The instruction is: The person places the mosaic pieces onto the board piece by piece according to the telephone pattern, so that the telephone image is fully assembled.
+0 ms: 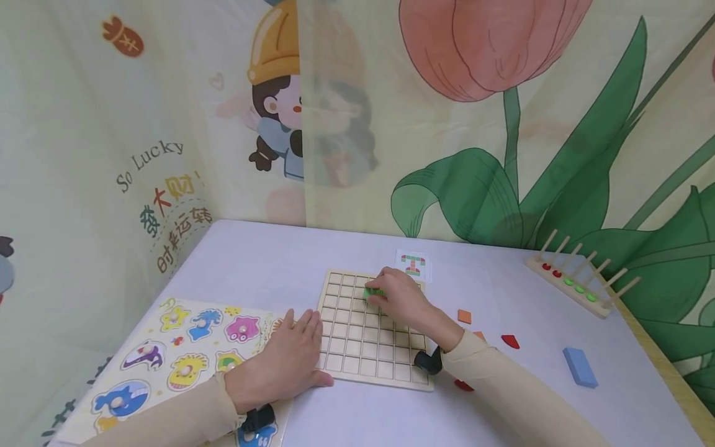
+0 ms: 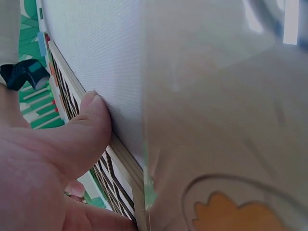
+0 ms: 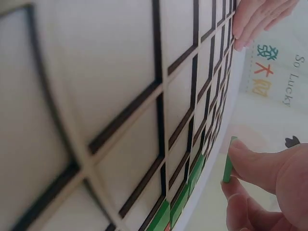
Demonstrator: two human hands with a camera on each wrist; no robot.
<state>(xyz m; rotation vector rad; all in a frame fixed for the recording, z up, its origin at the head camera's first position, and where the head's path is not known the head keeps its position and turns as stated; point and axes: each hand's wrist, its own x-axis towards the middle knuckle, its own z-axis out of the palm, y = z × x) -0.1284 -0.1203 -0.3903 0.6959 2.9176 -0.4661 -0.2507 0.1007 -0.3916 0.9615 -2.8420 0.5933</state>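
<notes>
The right hand [image 1: 403, 301] pinches a thin green piece [image 3: 229, 161], apparently just above far cells of the gridded wooden board [image 1: 350, 333]; the left hand [image 1: 290, 360], fingers extended, touches its left edge; beyond, printed cloth [image 1: 173, 118] reads "So Lucky" and "發大财".

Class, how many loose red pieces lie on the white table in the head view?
2: one red piece right of the right sleeve, another red piece at that sleeve's edge, near the grid board's lower right corner. The arm may hide more.
</notes>
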